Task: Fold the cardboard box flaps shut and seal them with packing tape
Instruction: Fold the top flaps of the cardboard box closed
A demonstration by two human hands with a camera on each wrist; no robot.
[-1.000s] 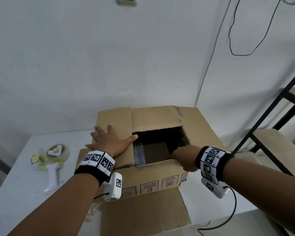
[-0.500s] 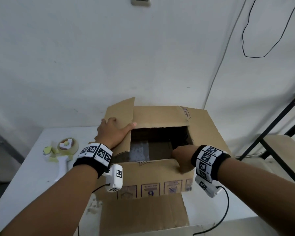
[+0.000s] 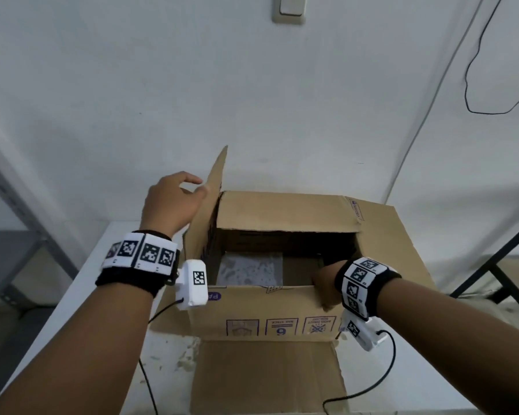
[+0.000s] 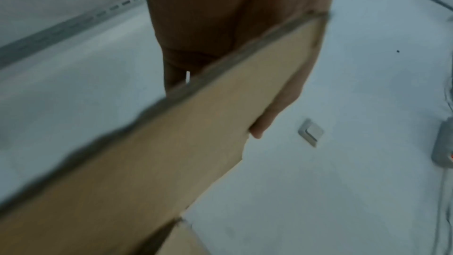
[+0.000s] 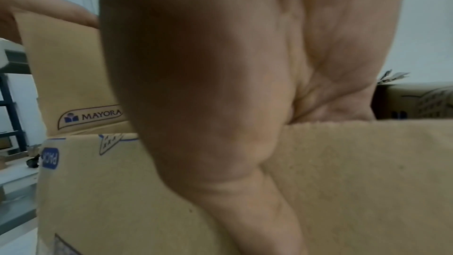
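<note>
The brown cardboard box [image 3: 282, 313] stands on the white table [image 3: 432, 369], its top still gaping. Its left flap [image 3: 212, 211] stands upright. My left hand [image 3: 174, 202] rests on that flap's outer face near the top edge, and the left wrist view shows the flap [image 4: 171, 152] lying across the palm [image 4: 232, 16]. My right hand [image 3: 327, 287] grips the box's near wall at the rim, thumb outside [image 5: 208, 84], fingers hidden inside. The far flap [image 3: 282, 211] and right flap [image 3: 396, 244] lie folded in. The near flap [image 3: 267, 375] hangs outward on the table.
The box stands close to a white wall with a switch [image 3: 288, 9] and a hanging black cable [image 3: 477, 85]. A black metal frame [image 3: 507, 253] is at the right, a grey shelf post [image 3: 27, 223] at the left. A wrist-camera cable [image 3: 384, 384] trails over the table.
The left flap swung up from lying flat over the opening to upright, my left hand rising with it. My right hand stayed on the near rim. The tape dispenser is no longer in view.
</note>
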